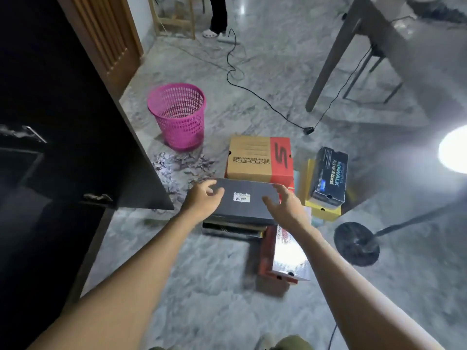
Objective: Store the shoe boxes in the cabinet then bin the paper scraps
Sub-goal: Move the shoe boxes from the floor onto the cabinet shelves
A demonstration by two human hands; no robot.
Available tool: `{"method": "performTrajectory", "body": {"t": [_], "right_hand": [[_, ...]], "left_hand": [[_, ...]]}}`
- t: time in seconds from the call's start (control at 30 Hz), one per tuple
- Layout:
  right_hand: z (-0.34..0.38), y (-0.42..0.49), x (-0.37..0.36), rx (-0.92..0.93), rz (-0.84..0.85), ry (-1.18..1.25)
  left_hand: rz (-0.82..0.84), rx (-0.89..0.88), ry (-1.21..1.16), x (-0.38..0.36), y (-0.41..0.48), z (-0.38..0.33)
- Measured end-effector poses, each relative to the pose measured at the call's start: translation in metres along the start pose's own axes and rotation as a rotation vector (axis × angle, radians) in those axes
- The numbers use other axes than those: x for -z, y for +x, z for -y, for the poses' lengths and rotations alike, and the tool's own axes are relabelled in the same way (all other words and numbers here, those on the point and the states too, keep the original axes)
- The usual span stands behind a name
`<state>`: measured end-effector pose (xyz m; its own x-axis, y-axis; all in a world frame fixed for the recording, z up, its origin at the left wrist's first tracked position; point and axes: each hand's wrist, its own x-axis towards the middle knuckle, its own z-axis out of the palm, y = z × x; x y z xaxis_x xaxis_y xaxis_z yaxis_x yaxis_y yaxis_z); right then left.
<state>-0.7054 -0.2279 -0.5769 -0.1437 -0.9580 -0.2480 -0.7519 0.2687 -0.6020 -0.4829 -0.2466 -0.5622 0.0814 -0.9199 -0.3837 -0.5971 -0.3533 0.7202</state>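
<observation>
Head view: we list a black shoe box (250, 210) atop a low stack on the floor (202, 286), our left hand (202, 200) at its left edge and our right hand (285, 205) over its right end, each grip open, fingers spread, holding nothing. Behind stands a brown-and-red box (252, 157); to the right, a dark blue box (328, 178) lies on a yellow box (323, 212). Paper scraps (182, 165) litter the floor by the pink basket (179, 114), beside the open cabinet door (75, 122).
</observation>
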Motion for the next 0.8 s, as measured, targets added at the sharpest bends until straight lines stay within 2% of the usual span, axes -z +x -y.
{"method": "performTrajectory", "body": {"t": [0.13, 0.23, 0.4, 0.6, 0.7, 0.8], "right_hand": [[-0.086, 0.042, -0.097, -0.071, -0.041, 0.022], [-0.135, 0.067, -0.155, -0.110, -0.188, 0.059], [-0.188, 0.105, -0.225, -0.014, -0.467, 0.168], [-0.213, 0.123, -0.253, 0.100, -0.609, 0.424], [-0.216, 0.122, -0.257, 0.058, -0.564, 0.606], [-0.218, 0.117, -0.261, 0.068, -0.533, 0.651]], "left_hand": [[-0.021, -0.006, 0.030, -0.066, 0.062, 0.089], [-0.062, -0.006, 0.041, -0.105, 0.104, 0.147], [-0.179, -0.028, -0.072, -0.151, 0.166, 0.220], [-0.215, -0.168, -0.285, -0.172, 0.194, 0.251], [-0.201, -0.142, -0.355, -0.170, 0.193, 0.249], [-0.180, -0.115, -0.390, -0.168, 0.188, 0.249]]}}
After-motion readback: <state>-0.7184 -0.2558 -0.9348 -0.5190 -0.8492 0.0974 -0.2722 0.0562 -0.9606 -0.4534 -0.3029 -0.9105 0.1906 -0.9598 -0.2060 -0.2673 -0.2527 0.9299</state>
